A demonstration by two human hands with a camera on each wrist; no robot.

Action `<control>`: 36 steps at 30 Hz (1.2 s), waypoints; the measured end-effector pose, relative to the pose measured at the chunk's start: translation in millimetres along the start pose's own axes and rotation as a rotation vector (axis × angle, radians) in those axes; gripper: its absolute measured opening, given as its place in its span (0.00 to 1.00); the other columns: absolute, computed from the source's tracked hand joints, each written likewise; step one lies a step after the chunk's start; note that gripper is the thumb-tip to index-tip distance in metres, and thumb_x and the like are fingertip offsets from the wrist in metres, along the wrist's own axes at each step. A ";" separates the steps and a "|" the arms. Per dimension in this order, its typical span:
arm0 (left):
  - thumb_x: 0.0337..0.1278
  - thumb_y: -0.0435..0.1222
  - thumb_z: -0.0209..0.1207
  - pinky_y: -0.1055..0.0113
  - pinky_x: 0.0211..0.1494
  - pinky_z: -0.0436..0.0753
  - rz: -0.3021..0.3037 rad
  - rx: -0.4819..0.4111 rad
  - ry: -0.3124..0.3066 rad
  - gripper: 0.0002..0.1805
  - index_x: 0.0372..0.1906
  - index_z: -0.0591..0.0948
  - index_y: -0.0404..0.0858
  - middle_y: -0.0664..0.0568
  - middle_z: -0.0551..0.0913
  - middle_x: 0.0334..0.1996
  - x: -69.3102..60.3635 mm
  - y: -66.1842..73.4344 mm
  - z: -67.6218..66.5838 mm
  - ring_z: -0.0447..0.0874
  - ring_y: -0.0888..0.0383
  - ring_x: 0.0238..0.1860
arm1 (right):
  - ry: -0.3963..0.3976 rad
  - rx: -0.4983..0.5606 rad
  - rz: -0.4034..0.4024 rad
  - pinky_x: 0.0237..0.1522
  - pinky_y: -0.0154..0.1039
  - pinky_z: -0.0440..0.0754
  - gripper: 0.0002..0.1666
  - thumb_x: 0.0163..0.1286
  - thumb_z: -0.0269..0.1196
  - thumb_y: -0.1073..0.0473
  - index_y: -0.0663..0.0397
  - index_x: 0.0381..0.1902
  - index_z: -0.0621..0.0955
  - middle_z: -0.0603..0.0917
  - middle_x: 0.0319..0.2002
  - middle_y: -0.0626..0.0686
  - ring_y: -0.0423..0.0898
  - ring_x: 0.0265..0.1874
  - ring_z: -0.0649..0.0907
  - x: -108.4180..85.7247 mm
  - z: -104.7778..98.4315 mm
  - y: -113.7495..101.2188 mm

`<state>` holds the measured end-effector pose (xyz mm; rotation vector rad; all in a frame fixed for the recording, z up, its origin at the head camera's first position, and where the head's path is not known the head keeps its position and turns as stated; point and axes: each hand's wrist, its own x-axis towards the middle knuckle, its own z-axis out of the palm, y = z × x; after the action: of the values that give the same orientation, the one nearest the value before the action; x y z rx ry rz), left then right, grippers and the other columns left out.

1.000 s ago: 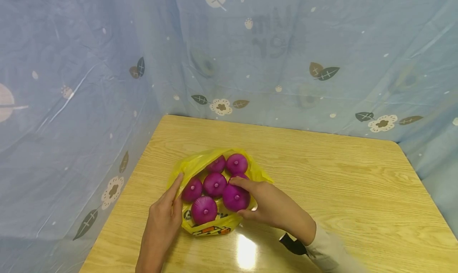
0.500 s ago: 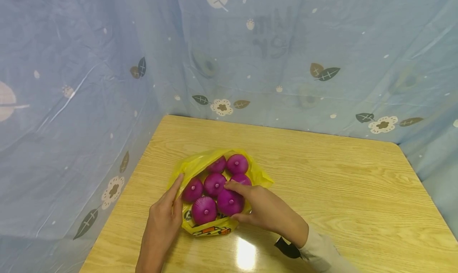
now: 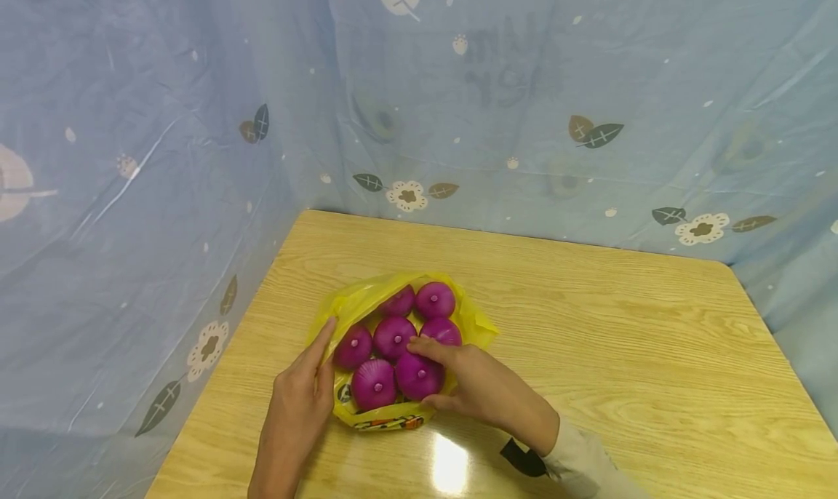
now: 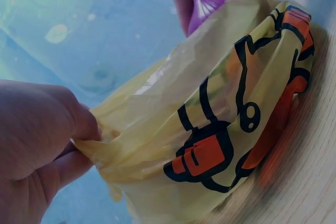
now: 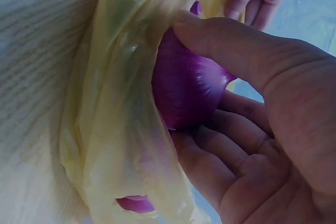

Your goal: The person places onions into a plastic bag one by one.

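A yellow plastic bag (image 3: 350, 301) with an orange and black print stands open-mouthed on the table, and several purple onions (image 3: 394, 337) sit inside it. My left hand (image 3: 296, 404) pinches the bag's left rim between thumb and fingers, as the left wrist view shows at the gathered plastic (image 4: 105, 153). On the right side, my right hand (image 3: 491, 390) grips a purple onion (image 5: 186, 80) at the near right of the bag's mouth, thumb on one side and fingers on the other. That onion lies beside another purple onion (image 3: 374, 386) at the near rim.
The wood-grain table (image 3: 628, 346) stretches to the right of the bag. Light blue patterned cloth (image 3: 497, 106) hangs along its back and left sides. A bright light reflection (image 3: 450, 462) lies near the front of the table.
My right hand has moved left and slightly nearer with the onion, lowering it among the others in the bag. An onion behind it shows more now. The left hand stays in place.
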<state>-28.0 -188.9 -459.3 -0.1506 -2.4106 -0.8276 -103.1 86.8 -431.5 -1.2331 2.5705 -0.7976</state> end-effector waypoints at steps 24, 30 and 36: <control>0.56 0.13 0.64 0.78 0.28 0.71 0.039 -0.018 0.001 0.39 0.74 0.76 0.35 0.37 0.86 0.60 2.8 -3.7 6.9 0.57 0.71 0.20 | 0.017 -0.071 0.023 0.68 0.47 0.78 0.47 0.66 0.77 0.54 0.56 0.79 0.71 0.71 0.77 0.57 0.54 0.69 0.79 -7.8 28.3 9.3; 0.56 0.12 0.63 0.81 0.26 0.68 0.031 -0.031 -0.015 0.39 0.75 0.75 0.34 0.37 0.86 0.59 1.6 -5.3 7.4 0.55 0.72 0.19 | 0.032 -0.045 0.028 0.66 0.46 0.80 0.48 0.67 0.76 0.52 0.54 0.80 0.69 0.71 0.77 0.58 0.52 0.63 0.84 -10.5 32.3 10.4; 0.58 0.14 0.64 0.78 0.21 0.68 0.001 -0.029 -0.037 0.39 0.76 0.74 0.36 0.37 0.85 0.61 0.3 -6.7 3.6 0.54 0.73 0.17 | 0.167 0.013 -0.027 0.48 0.37 0.87 0.42 0.70 0.74 0.52 0.50 0.78 0.73 0.87 0.62 0.53 0.37 0.33 0.86 -17.4 25.2 11.2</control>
<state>-31.9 -192.2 -465.0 -0.1804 -2.4335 -0.8667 -89.9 96.1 -459.8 -1.2490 2.6785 -0.9592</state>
